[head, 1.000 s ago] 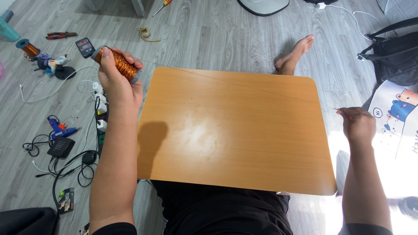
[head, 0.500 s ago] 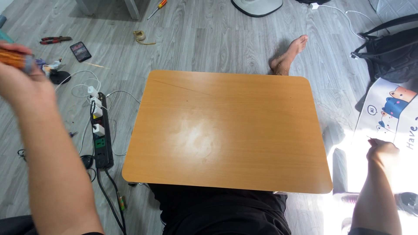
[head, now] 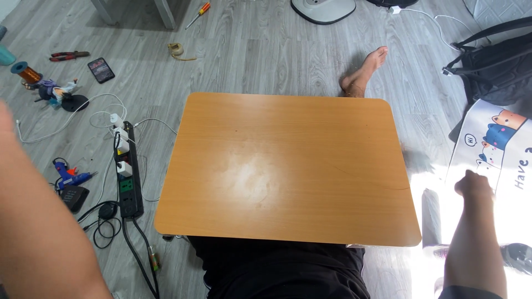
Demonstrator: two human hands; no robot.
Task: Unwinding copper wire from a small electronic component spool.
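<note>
Head view. Right hand, lower right, closed in a fist beside the wooden lap table, apparently empty. Left hand out of frame beyond the forearm at far left; grip unknowable. Risk: that arm snagging the power strip cables.

**Counts on the Floor**

One wooden lap table stood there. Beside it lay one black power strip, one blue glue gun, one phone, one screwdriver, one pair of red pliers, one copper wire spool and one black bag.
</note>
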